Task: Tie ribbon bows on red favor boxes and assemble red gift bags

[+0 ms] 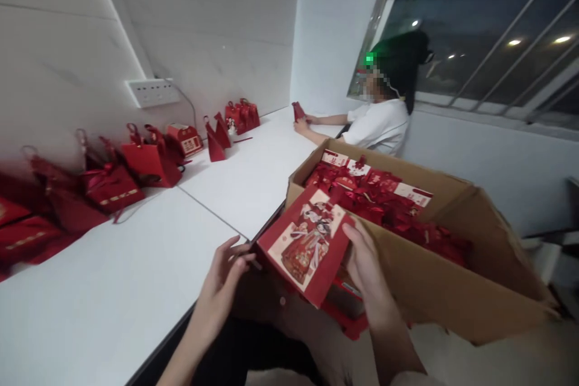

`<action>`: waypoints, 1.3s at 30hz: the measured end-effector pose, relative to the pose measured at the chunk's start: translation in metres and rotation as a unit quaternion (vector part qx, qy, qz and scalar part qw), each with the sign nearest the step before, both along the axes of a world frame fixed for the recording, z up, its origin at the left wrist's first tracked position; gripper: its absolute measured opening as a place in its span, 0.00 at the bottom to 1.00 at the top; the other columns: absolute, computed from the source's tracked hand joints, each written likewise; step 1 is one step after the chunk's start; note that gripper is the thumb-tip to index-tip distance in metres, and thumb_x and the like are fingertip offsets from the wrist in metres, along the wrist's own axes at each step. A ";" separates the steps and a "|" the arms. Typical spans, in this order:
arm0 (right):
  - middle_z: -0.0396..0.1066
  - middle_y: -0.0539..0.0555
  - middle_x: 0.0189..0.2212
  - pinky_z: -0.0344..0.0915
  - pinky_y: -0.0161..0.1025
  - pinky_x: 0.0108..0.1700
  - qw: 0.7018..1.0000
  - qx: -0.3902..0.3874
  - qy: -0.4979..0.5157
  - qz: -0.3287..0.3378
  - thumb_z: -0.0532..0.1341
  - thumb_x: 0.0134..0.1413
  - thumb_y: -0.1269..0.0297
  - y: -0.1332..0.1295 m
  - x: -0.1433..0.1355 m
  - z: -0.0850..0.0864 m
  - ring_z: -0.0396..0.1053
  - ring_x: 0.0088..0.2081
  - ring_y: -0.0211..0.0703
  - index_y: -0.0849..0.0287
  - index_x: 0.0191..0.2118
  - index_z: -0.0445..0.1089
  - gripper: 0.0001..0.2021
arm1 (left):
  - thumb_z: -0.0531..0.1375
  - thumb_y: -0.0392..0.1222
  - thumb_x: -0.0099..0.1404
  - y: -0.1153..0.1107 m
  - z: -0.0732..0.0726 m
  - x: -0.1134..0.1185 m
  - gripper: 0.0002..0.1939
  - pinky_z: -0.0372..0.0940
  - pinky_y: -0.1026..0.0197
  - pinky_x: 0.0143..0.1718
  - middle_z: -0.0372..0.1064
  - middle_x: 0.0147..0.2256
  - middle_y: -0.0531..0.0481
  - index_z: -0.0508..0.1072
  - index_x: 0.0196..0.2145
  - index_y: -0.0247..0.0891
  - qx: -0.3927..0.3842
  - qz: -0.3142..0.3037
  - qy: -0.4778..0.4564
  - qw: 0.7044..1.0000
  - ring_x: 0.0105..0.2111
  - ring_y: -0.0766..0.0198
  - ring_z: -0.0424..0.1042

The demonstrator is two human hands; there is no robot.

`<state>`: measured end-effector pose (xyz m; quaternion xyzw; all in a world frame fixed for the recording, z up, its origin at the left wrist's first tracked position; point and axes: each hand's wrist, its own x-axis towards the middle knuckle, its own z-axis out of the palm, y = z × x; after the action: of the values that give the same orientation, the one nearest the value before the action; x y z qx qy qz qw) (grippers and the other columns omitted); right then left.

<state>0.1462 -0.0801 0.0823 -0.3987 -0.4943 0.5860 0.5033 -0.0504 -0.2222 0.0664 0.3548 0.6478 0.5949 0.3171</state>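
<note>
My right hand point(364, 256) grips a red gift box point(310, 238) by its right edge, thumb on top. A printed picture of figures in red and gold robes covers the face turned up to me. The box is held tilted above the gap between table and carton. Just left of it, my left hand point(230, 265) is raised by the table edge with its fingers loosely bent and apart. Nothing shows in that hand. The underside of the gift box and my right fingers below it are hidden.
A large open carton point(434, 271) full of red gift boxes point(380, 199) stands at right. Red bags and boxes point(154, 160) line the wall on the white table point(136, 289). Across it, a co-worker point(380, 114) holds a small red box point(298, 111). A red stool point(348, 319) is below.
</note>
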 end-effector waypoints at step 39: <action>0.71 0.50 0.25 0.66 0.40 0.30 0.844 0.281 -0.223 -0.399 0.65 0.42 0.56 0.107 0.114 0.059 0.67 0.25 0.41 0.59 0.30 0.70 0.12 | 0.48 0.65 0.60 0.037 -0.102 -0.104 0.24 0.68 0.47 0.48 0.74 0.42 0.50 0.75 0.35 0.47 -0.052 -0.002 0.425 0.904 0.45 0.52 0.72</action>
<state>0.2606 0.0265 0.1413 -0.5234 -0.5350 0.0661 0.6599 -0.1540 -0.1849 -0.0356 0.5581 0.7503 0.3531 0.0308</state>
